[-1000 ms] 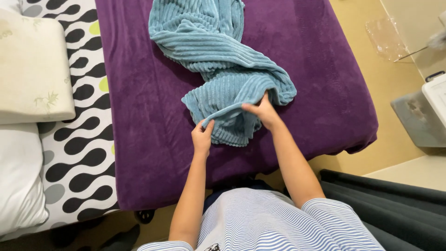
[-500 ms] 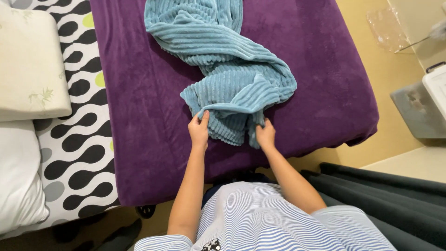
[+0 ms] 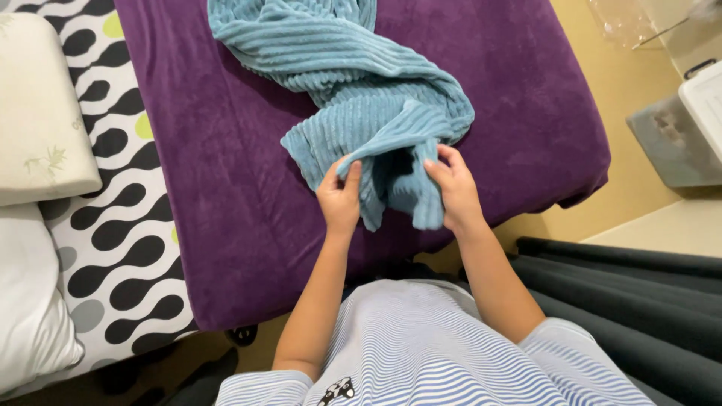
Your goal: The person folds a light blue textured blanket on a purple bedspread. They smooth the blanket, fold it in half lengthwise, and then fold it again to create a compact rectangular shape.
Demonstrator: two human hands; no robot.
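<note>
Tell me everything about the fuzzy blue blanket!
The blue ribbed blanket looks soft and plush, with raised stripes. It lies twisted and bunched on the purple bed cover, running off the picture's top. The left hand and right hand each pinch its near edge, lifting that end a little.

A short-sleeved shirt (image 3: 444,353) with fine blue-white stripes, bearing a small, seemingly cartoon-like dark emblem (image 3: 336,391).
</note>
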